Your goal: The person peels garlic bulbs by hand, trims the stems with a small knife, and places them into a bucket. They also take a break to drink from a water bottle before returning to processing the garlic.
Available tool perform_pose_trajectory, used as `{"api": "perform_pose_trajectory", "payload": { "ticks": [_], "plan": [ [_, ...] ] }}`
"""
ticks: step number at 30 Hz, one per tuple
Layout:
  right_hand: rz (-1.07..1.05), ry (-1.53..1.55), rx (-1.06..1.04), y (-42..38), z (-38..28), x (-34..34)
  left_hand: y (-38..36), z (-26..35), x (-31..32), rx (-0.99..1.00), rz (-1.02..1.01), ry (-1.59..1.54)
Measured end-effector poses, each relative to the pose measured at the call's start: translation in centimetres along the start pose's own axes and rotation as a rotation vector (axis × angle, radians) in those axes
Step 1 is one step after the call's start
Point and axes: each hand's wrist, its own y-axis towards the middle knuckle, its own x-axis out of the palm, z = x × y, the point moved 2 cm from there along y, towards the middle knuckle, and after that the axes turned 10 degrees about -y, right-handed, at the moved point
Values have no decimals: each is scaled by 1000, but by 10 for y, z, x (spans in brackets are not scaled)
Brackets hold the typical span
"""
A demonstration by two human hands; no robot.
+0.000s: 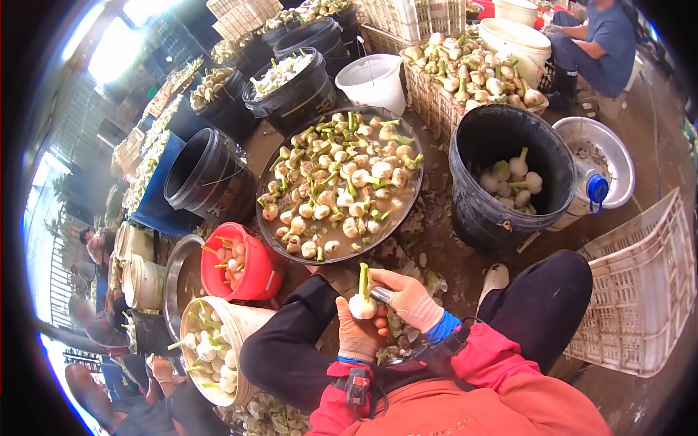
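In an orange glove, my left hand (360, 336) holds a white garlic bulb (362, 307), its green stem pointing up. My right hand (413, 296), also gloved, is closed around a small metal tool (381, 293) whose end is at the bulb's right side. Just beyond my hands stands a wide round basin (417, 190) of muddy water filled with garlic bulbs. Peeled bulbs fill a white bucket (251, 320) at my left knee. A black bucket (502, 231) to the right has several pale bulbs at its bottom.
A red bucket (254, 282) of bulbs stands left of the basin. Behind are a heaped crate (429, 98) and a white bucket (372, 81). To the right are a metal bowl (622, 156) and an empty crate (632, 291). Another person (609, 43) sits at the upper right.
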Motion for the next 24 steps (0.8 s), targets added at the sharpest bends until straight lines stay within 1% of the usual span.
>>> {"api": "perform_pose_trajectory", "payload": {
  "ticks": [1,2,4,5,6,8,9,10,12,14,15,16,18,19,20,22,23,24],
  "plan": [
    [-69,74,-44,3,5,-3,2,0,-3,50,-35,56],
    [-68,75,-44,6,12,-3,5,-2,-8,49,-35,57],
    [87,-269,-198,11,20,-6,11,-4,-12,219,-146,237],
    [110,-260,-162,13,23,-8,6,-1,-11,313,-220,371],
    [113,-256,-163,14,26,-9,8,-4,-14,310,-221,375],
    [210,-363,-185,14,27,-10,-1,-3,3,1162,-95,1291],
    [220,-345,-136,14,28,-6,-9,-3,5,1129,-47,1419],
    [222,-343,-136,14,28,-7,-8,-2,6,1128,-49,1421],
    [153,-239,-133,14,27,-8,-9,-3,8,1173,-145,1347],
    [131,-225,-168,11,20,-14,-13,-4,17,555,-212,452],
    [108,-212,-201,9,18,-16,-9,0,11,325,-280,49],
    [104,-212,-200,8,19,-17,-11,3,16,167,-292,-158],
    [19,-147,-265,8,18,-16,-2,6,8,37,-285,-296],
    [-12,-100,-258,10,21,-17,-2,6,8,40,-289,-297],
    [-15,-101,-263,11,25,-18,-3,6,6,82,-259,-229],
    [-69,182,-191,14,33,-16,-2,6,2,148,-232,-94],
    [-54,307,-77,12,32,-12,0,4,-1,210,-226,41],
    [-11,303,-8,10,28,-10,2,0,-2,270,-217,174]
  ]
}}
